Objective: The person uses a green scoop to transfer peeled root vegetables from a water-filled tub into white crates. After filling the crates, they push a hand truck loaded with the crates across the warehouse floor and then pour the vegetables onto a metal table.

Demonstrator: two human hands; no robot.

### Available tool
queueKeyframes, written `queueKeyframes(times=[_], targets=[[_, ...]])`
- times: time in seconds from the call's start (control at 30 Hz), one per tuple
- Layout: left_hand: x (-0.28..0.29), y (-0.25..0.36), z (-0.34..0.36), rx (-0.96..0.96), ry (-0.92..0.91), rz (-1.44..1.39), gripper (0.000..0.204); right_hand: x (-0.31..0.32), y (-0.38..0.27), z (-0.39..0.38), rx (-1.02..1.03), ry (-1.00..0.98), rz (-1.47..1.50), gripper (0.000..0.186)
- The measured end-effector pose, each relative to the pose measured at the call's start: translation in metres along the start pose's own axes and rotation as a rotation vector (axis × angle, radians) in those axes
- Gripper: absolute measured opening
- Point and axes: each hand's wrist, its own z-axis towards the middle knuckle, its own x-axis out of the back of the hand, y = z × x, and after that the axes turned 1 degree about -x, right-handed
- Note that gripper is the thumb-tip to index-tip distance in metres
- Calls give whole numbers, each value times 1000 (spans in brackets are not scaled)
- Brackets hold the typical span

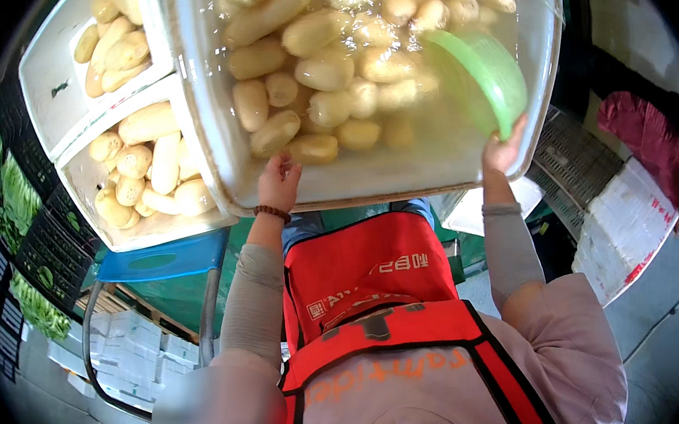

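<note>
Curved plastic basin is grasped by the right hand, the slack left hand near smooth, oblong roots.

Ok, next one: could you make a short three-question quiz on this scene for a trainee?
1. Which hand holds the green bowl?
2. True or false: both white boxes on the left side of the big tub contain roots.
3. The person's apron is mainly: a) blue, b) red, c) green.

Key: 1. The right hand. 2. True. 3. b.
</note>
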Motion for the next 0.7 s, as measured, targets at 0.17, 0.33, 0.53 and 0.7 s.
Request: queueKeyframes(times=[0.17,0.33,0.53,0.7], targets=[[-22,5,25,-36,28,-94,37,-27,-2,-37,138,-147,8,80],[-30,11,46,-77,37,74,36,-11,-42,-13,314,-171,-4,86],[-47,26,44,-8,-6,18,38,-33,-13,-57,48,-295,-31,88],[-58,12,40,-79,52,94,51,-66,-34,-92,-116,-327,21,93]])
